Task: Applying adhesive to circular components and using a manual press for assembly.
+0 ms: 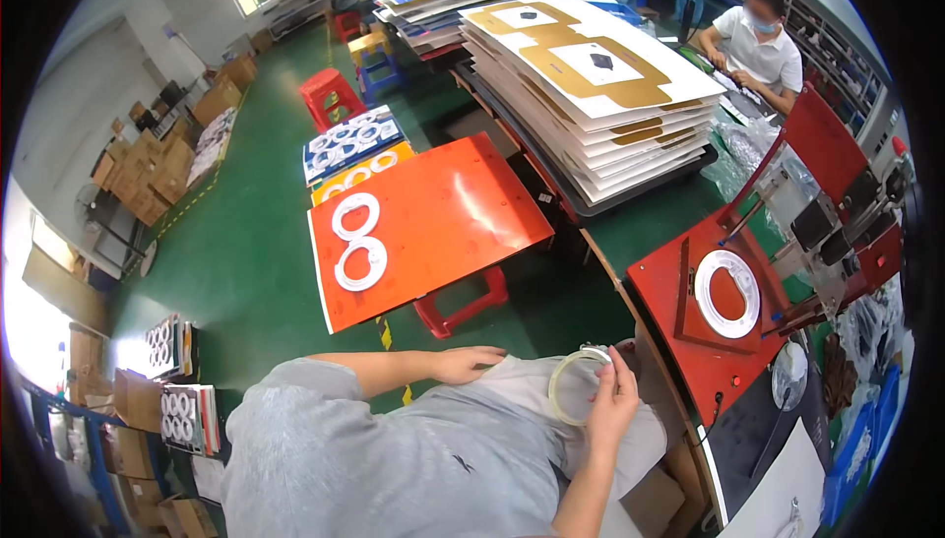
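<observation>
My right hand (615, 395) pinches the rim of a pale, see-through ring (553, 392) above my lap. Its upper edge, near the fingertips, looks white; its exact kind I cannot tell. Resting on my thigh, my left hand (471, 365) lies flat with its fingers stretched out and nothing in it. To the right of the held ring, a white ring (702, 294) sits in the dark red holder of a red press-like fixture (679, 380). Ahead of my left hand, an orange-red board (433, 213) carries two white rings (361, 263) at its left side.
A tall stack of white and gold printed boards (591, 144) stands on the bench ahead. Red stools (330, 95) and more boards with rings (352, 139) stand on the green floor. A masked co-worker (763, 51) sits at the far right. Cardboard boxes (148, 169) line the left wall.
</observation>
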`<act>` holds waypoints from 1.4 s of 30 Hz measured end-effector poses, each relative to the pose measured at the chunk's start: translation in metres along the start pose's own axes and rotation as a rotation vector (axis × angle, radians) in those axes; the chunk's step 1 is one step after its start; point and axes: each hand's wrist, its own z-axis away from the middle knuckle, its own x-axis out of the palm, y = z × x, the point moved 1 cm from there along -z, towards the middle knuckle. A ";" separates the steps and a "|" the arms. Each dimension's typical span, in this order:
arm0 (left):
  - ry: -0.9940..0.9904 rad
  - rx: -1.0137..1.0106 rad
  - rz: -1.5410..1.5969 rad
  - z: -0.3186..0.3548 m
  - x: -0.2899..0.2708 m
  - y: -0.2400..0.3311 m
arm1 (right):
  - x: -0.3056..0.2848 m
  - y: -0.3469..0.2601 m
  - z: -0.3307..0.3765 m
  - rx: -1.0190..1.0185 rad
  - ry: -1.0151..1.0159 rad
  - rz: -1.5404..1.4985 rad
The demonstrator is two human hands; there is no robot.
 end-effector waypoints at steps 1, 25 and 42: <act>-0.052 -0.010 -0.040 -0.005 -0.003 -0.001 | 0.000 0.002 -0.002 0.002 -0.002 -0.001; 0.303 -0.238 0.620 -0.022 -0.002 0.022 | 0.002 0.002 0.008 0.152 -0.020 -0.113; 0.045 -0.133 -0.173 0.041 -0.034 0.039 | 0.006 0.021 -0.005 0.212 -0.057 -0.117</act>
